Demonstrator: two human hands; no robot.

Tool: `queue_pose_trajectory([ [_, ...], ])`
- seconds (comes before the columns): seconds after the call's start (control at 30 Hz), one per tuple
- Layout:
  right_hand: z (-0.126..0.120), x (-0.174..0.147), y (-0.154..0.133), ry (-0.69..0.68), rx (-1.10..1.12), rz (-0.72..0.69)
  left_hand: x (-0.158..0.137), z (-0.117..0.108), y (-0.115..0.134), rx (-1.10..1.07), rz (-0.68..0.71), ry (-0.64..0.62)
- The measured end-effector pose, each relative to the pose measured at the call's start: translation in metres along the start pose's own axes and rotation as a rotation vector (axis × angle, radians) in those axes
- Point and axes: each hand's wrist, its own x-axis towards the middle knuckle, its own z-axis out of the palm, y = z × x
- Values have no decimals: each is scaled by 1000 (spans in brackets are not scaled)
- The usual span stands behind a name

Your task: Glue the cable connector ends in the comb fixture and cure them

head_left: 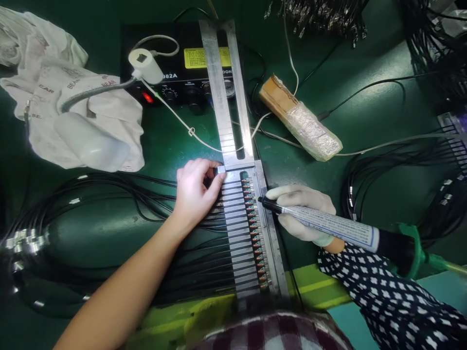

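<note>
While gloved right hand (pixel 310 198) curls snugly round syringe (pixel 335 224), black tip (pixel 272 205) just beside wire ends (pixel 251 206) in central metal fixture (pixel 273 253), left hand (pixel 197 187) pinches pale block (pixel 221 169) at fixture's left edge; dispensing apparently underway, next move calls for steady aim.

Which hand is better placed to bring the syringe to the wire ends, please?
Probably the right hand: it holds the syringe, tip near the wire ends; the left hand is at the metal fixture.

"82A", "TIME" and "AIR PRESSURE" can be read on the black control box (pixel 175 61); "EAR" is printed on the white cloth (pixel 51 99); the syringe's (pixel 328 222) fine print is too small.
</note>
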Motion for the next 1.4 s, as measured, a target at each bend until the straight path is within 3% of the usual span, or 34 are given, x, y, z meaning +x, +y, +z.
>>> queue_pose_trajectory([
  [1.4, 2, 2, 4, 9, 31, 16, 1, -4, 4, 40, -24, -18],
])
